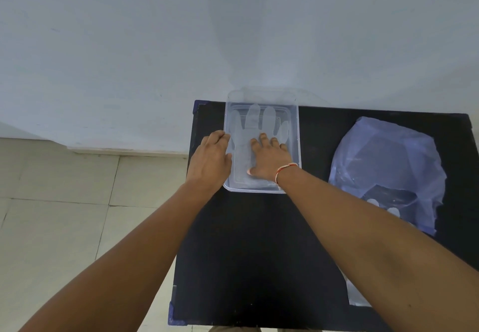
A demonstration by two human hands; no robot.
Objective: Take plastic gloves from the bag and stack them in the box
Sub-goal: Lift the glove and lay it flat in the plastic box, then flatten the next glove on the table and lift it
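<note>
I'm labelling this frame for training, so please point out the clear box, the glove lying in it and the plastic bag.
clear box (pixel 262 97): head view, on its bare far rim.
glove (pixel 269 119): head view, on one flattened finger.
plastic bag (pixel 383 155): head view, on its crinkled middle.

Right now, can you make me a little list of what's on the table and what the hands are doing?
table: black top
box: clear plastic, far left part of table
glove: see-through, flat inside box
right hand: pressing flat on glove
left hand: resting against box's left wall
bag: bluish plastic, right of box, glove fingertips peeking out
wristband: red-white thread, right wrist
</note>
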